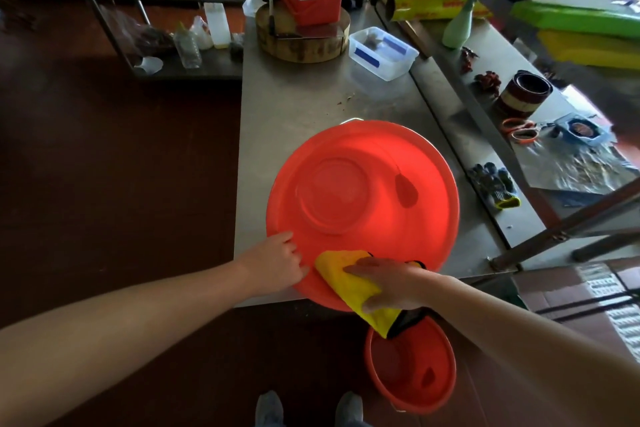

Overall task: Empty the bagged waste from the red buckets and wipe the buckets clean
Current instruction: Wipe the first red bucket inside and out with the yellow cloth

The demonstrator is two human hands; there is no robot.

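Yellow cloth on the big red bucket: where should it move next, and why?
Probably sweep the yellow cloth along the rim of the red bucket, away from the left hand. The right hand holds it on the near edge only, while the left hand grips the rim beside it.

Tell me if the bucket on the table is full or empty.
Empty. The bucket shows its bare red bottom, with no bag or waste inside. The right hand presses a cloth on its near rim.
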